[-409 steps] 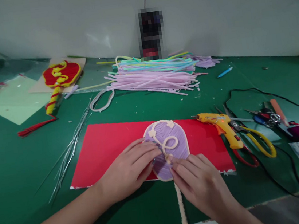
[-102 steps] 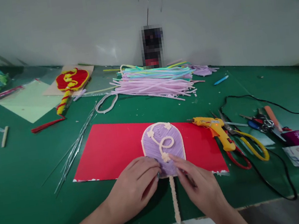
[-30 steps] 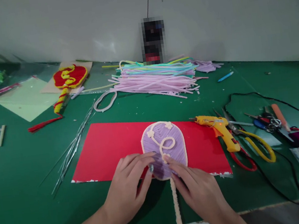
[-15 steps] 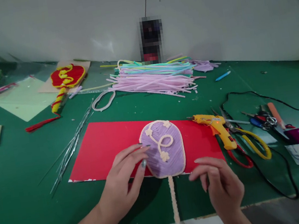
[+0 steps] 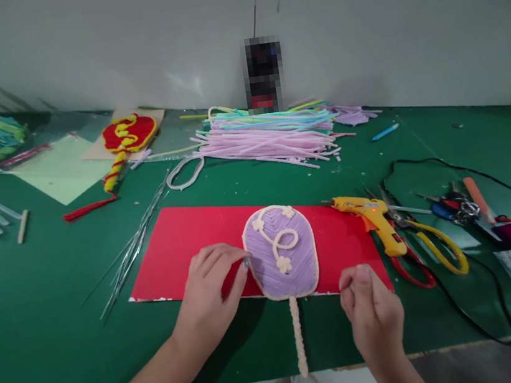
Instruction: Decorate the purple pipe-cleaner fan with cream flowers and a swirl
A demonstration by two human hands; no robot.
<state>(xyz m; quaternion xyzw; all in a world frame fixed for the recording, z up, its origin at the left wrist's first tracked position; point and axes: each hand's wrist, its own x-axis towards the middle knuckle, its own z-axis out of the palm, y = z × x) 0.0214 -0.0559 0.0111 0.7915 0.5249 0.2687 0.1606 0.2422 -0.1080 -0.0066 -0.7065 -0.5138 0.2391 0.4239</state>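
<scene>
A purple fan [image 5: 267, 281] with a cream rim, a looping cream stem and small flowers lies flat on a red sheet [image 5: 189, 228]. Its twisted cream handle [image 5: 298, 336] points toward me over the table edge side. At the fan's left edge is my left hand [image 5: 213, 282], its thumb and fingertips pinched together; whether they grip the rim cannot be made out. To the right of the handle, my right hand [image 5: 372, 308] is closed with curled fingers, apart from the fan. Anything inside it is hidden.
Right of the sheet lie a yellow glue gun [image 5: 371, 214], scissors [image 5: 446, 248], a black cord [image 5: 501, 303] and keys [image 5: 465, 208]. Pastel pipe cleaners [image 5: 262, 140] are piled at the back. A red-and-yellow fan [image 5: 130, 136] and thin wires [image 5: 135, 245] lie left.
My left hand has drawn back from over the fan to its left edge, fingertips coming together. My right hand has curled closed and sits slightly farther from the fan.
</scene>
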